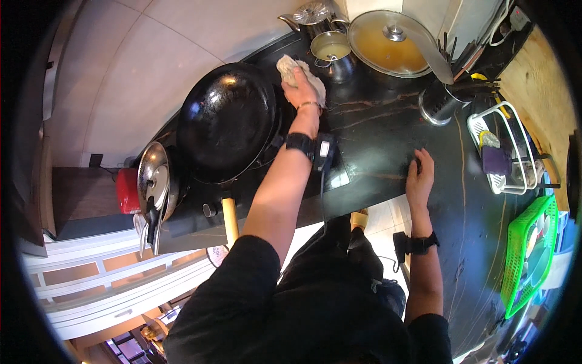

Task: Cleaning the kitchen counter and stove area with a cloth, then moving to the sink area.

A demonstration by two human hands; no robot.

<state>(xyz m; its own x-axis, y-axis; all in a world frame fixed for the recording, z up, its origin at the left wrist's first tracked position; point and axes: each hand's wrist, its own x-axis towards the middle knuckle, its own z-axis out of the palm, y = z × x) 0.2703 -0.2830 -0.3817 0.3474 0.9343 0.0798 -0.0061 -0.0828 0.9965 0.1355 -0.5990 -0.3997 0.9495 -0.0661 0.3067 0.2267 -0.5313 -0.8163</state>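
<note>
My left hand [300,88] presses a crumpled pale cloth [287,66] onto the black surface beside the stove. Just left of it, a large black wok [225,123] with a wooden handle [230,220] sits on the stove. Beyond the cloth stands a small steel pot [335,63] with cloudy liquid inside. Over the dark, veined countertop [386,132], my right hand [420,177] holds nothing, its thumb held off from the fingers. Whether its fingertips touch the stone I cannot tell.
A steel kettle [311,22] and a glass-lidded pan [391,50] stand at the back. To the right are a utensil holder [439,104], a white sponge rack [489,154] and a green basket [516,255] of dishes. A metal lid [152,170] stands left of the wok.
</note>
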